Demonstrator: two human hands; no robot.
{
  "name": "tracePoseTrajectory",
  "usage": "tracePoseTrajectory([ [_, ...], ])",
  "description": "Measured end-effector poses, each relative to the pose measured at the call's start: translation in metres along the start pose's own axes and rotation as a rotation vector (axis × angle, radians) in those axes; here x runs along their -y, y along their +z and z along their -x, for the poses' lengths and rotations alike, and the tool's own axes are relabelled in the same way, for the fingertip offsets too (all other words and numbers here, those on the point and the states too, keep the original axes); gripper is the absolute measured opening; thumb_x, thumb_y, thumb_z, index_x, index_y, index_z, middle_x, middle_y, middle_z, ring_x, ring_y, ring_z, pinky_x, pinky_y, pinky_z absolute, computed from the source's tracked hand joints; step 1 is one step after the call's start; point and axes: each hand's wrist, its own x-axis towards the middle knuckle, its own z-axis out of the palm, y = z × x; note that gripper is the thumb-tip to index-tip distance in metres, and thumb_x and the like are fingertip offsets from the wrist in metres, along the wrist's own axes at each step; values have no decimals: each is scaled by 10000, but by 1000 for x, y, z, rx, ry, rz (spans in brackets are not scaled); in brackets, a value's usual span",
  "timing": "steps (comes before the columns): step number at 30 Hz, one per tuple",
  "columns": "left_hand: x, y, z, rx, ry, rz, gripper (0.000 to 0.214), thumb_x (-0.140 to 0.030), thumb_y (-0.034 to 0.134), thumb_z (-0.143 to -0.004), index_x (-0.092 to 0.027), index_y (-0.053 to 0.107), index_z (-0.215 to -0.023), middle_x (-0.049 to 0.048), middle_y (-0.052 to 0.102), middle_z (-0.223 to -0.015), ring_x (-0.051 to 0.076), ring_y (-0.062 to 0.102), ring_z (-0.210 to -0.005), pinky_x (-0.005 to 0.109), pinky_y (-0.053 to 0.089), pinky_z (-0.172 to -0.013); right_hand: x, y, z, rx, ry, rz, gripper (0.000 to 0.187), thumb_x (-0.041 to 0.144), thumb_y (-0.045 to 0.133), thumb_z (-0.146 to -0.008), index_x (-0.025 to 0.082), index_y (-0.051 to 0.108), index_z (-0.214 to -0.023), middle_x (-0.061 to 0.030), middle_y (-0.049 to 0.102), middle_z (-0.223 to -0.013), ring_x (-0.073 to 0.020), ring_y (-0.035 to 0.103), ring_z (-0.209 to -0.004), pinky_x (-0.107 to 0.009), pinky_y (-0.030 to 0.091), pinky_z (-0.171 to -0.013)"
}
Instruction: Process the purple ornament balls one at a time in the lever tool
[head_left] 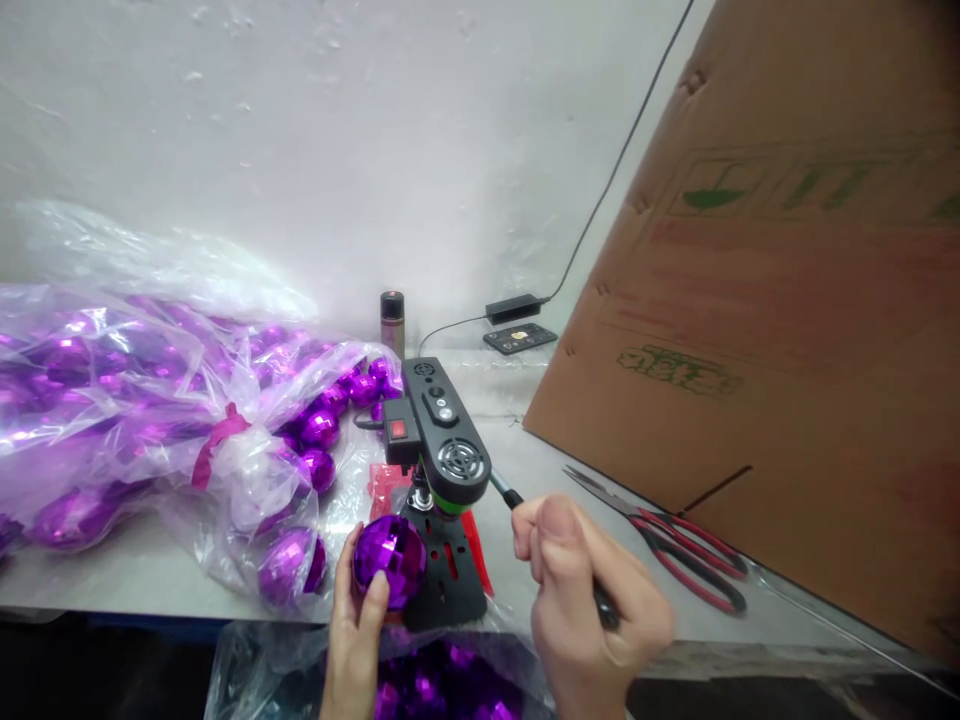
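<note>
With the ball (390, 562) clasped in the left hand (355, 620) and the lever (502, 485) gripped in the right hand (589, 605), the ball was best steadied before any pull.

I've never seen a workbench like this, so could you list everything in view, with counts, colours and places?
Faceted ball: one, purple, in the left hand
Other balls: too many to count, purple, bagged and beside the machine
Plastic bags: at least two, clear, on the table and below its front edge
Tie: one, pink, around the tabletop bag
Machine: one, black, table centre
Scissors: one pair, red-and-black handles, right
Cardboard: one large piece, brown, right
Capped container: one, black cap, behind machine
Adapter: one, black, by wall
Flat device: one, dark, before adapter
Table: one, pale, beneath
Wall: one, whitish, behind
Left hand: one, bare, around ball
Right hand: one, bare, gripping machine's lever
</note>
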Motion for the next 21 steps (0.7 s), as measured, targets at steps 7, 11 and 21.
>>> tracePoseTrajectory([
  [7, 14, 23, -11, 61, -13, -67, 670, -579, 705, -1064, -227, 555, -1615, 182, 702, -1645, 378, 675, -1564, 557, 517, -1351, 0, -5, 3, 65, -42, -4, 382, 20, 555, -1095, 250, 457, -806, 61, 435, -680, -79, 450, -561, -264, 308, -511],
  [11, 24, 25, -11, 118, 53, -93, 707, -556, 779, -1001, -237, 577, -1599, 194, 691, -1654, 420, 635, -1593, 649, 461, -1374, -1, -4, 4, 47, -88, 7, 372, -11, 540, -1081, 248, 464, -825, 72, 435, -676, -70, 457, -558, -250, 322, -508],
  [21, 38, 20, -19, 211, 76, -129, 749, -560, 907, -934, -276, 628, -1568, 173, 759, -1574, 428, 739, -1475, 641, 611, -1238, 0, -6, 6, 29, -77, 9, 363, 24, 544, -1095, 245, 479, -813, 64, 487, -654, -73, 456, -520, -264, 299, -482],
])
